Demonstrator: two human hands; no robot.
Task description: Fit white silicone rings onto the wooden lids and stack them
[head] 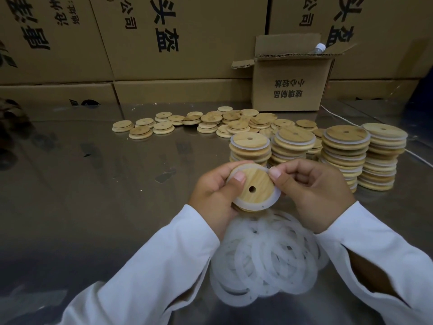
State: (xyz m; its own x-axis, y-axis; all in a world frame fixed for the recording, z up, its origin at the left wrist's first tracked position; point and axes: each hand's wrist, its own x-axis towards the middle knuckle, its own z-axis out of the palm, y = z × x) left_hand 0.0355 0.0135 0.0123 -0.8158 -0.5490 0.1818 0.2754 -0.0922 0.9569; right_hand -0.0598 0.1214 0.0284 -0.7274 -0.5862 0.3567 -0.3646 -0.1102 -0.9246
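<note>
Currently, on the steel table (93, 184): four finished stacks (344, 148) at right, bare lids (210, 120) scattered behind, ring pile (264, 259) under the wrists. Left hand (215, 195) grips the lid (254, 184) just above that pile, thumb flat on its face and fingers curled beneath. Right hand (314, 191) pinches the ring (248, 205) at the lid's top-right edge. Lid looks light, stiff and smooth, so hold it by the rim. Ring is floppy and stretchy, so work it round in short pinches. Far side is hidden, probably not seated yet.

Dim, soft focus, bowed edges
</note>
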